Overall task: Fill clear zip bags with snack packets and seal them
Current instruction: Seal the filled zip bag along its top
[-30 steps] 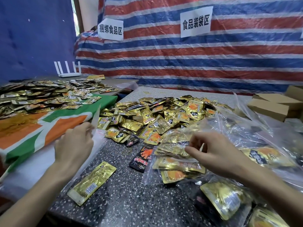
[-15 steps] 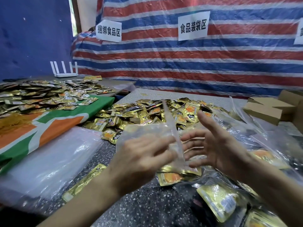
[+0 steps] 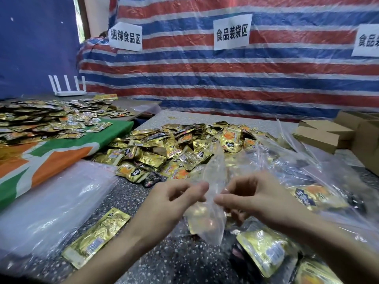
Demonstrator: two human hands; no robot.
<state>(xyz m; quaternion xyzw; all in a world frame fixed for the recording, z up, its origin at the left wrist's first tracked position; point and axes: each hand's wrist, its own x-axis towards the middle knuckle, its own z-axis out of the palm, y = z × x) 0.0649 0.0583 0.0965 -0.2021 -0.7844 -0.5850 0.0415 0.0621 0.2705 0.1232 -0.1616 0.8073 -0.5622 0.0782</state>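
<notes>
At desk centre, close to the camera: a clear zip bag point(image 3: 215, 171) is held upright and edge-on between both hands. The left hand point(image 3: 174, 201) pinches one side between thumb and forefinger. The right hand point(image 3: 260, 197) pinches the other side with thumb and curled fingers. The film is thin, glossy and wrinkled. Gold shows through it, so I cannot tell whether the bag holds anything.

Materials:
- Snack packets point(image 3: 180, 144): flat rectangular foil sachets, gold with orange and black print, heaped loosely behind the bag.
- One long gold packet point(image 3: 96, 238) lies alone on a diagonal, beside the left forearm.
- Stack of empty bags point(image 3: 57, 197), left: milky, soft, flat.
- Filled bags point(image 3: 307, 193), right: crumpled clear film over gold packets.
- Cardboard boxes point(image 3: 320, 134), far right: brown, matte.

Surface and room:
- The desk point(image 3: 184, 261) is dark speckled stone.
- At left, a green, orange and white cloth point(image 3: 61, 152) carries a second spread of packets point(image 3: 45, 117).
- A white router point(image 3: 67, 87) with upright antennas stands behind that spread.
- The backdrop is a red, white and blue striped tarp point(image 3: 225, 83) with white paper signs point(image 3: 231, 31) in Chinese characters.
- A blue sheet point(image 3: 37, 42) hangs at left.

Change:
- Half a second ago the right hand was spread open beside the bag and only the left gripped it. Now both pinch it.
- One second ago the left hand was at the stack of empty bags.
</notes>
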